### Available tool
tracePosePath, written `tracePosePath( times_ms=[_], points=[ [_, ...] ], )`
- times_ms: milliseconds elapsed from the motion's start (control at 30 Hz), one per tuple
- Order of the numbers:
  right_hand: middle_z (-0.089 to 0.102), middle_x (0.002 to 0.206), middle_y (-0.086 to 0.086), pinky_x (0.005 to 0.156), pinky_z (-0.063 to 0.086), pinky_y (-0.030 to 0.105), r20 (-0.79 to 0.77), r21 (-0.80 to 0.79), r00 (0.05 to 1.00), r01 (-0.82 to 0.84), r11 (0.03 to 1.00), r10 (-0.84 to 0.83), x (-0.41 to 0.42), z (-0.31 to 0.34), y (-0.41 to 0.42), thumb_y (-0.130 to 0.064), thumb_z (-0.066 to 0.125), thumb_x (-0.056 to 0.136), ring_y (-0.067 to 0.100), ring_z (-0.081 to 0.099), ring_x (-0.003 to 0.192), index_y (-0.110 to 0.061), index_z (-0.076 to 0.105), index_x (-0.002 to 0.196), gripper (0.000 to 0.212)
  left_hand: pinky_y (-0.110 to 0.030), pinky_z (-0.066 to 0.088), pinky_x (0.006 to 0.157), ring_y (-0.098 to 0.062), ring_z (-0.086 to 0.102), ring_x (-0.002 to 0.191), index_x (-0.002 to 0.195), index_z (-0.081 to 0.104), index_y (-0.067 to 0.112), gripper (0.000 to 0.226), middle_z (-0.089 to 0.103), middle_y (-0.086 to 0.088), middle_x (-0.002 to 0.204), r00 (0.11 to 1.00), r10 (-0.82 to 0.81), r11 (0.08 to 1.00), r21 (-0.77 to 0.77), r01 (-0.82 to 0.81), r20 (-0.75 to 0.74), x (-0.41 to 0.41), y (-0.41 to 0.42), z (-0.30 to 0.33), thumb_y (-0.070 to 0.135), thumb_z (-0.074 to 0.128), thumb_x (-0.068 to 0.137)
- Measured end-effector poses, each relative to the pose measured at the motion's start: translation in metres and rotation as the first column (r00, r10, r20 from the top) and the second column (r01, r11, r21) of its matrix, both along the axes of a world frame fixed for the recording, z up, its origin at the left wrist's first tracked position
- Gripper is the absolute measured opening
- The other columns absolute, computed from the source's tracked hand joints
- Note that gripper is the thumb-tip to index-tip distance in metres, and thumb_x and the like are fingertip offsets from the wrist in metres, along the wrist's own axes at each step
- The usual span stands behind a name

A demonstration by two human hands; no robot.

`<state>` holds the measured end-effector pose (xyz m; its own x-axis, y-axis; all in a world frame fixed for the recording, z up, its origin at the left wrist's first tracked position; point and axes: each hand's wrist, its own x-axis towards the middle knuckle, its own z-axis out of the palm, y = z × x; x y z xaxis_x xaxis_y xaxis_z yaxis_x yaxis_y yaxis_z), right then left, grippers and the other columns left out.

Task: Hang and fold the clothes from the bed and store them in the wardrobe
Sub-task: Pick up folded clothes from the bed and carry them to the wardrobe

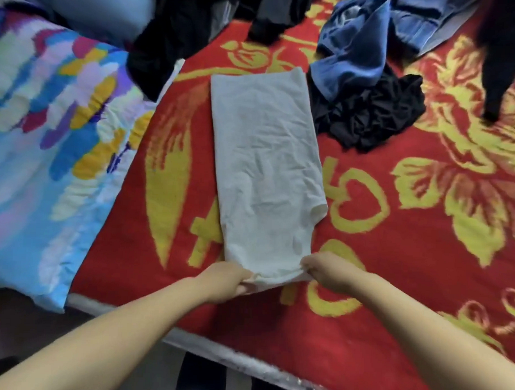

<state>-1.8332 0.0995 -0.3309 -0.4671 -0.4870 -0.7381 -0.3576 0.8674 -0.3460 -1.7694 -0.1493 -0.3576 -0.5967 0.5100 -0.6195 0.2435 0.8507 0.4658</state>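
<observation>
Bedding in a colourful quilt (47, 146) fills the 9 o'clock side, beside the red blanket (394, 258) covering the bed. At centre lies the white garment (266, 166), folded long; the left hand (227, 281) and right hand (326, 270) pinch its 6 o'clock hem corners. Blue jeans (357, 46) and crumpled black clothes (370, 111) sit toward 1 o'clock.

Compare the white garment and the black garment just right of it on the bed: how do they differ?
The white garment lies flat as a long, narrow strip; the black garment is a crumpled heap. The left hand and right hand grip the white one's near end; nothing touches the black one. Both rest on the red blanket.
</observation>
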Motion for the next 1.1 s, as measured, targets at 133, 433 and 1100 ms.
tracePosePath(
  times_ms=[133, 433, 1100],
  points=[
    [0.061, 0.098, 0.01, 0.067, 0.033, 0.031, -0.102, -0.034, 0.994, 0.046, 0.998, -0.049, -0.061, 0.001, -0.022, -0.014, 0.043, 0.096, 0.025, 0.053, 0.083, -0.015, 0.061, 0.098, 0.018, -0.031, 0.037, 0.065, -0.028, 0.062, 0.094, 0.096, 0.064, 0.015, 0.031, 0.068, -0.01, 0.101, 0.992, 0.125, 0.992, -0.004, -0.125, 0.001, -0.066, -0.017, 0.007, 0.044, 0.055, 0.093],
    [0.058, 0.124, 0.01, 0.086, 0.039, 0.035, -0.381, -0.087, 0.872, 0.299, 0.95, -0.309, -0.176, -0.052, -0.075, -0.017, 0.048, 0.095, 0.031, 0.052, 0.112, -0.018, 0.056, 0.125, 0.031, -0.037, 0.039, 0.091, -0.029, 0.05, 0.12, 0.133, 0.047, 0.017, 0.05, 0.056, -0.01, 0.129, 0.885, 0.291, 0.927, -0.122, -0.354, -0.363, -0.208, -0.064, -0.027, 0.046, 0.054, 0.092],
    [-0.016, 0.16, 0.001, 0.105, 0.004, 0.075, -0.278, 0.277, 0.926, -0.175, 0.945, 0.253, -0.072, -0.11, -0.031, -0.011, 0.031, 0.099, 0.051, -0.002, 0.142, -0.039, -0.006, 0.151, 0.069, -0.053, -0.004, 0.115, -0.038, -0.028, 0.14, 0.15, -0.015, 0.01, 0.084, -0.027, -0.024, 0.152, 0.98, 0.082, 0.933, -0.332, -0.138, -0.179, -0.065, -0.009, -0.101, 0.0, 0.039, 0.086]
  ],
)
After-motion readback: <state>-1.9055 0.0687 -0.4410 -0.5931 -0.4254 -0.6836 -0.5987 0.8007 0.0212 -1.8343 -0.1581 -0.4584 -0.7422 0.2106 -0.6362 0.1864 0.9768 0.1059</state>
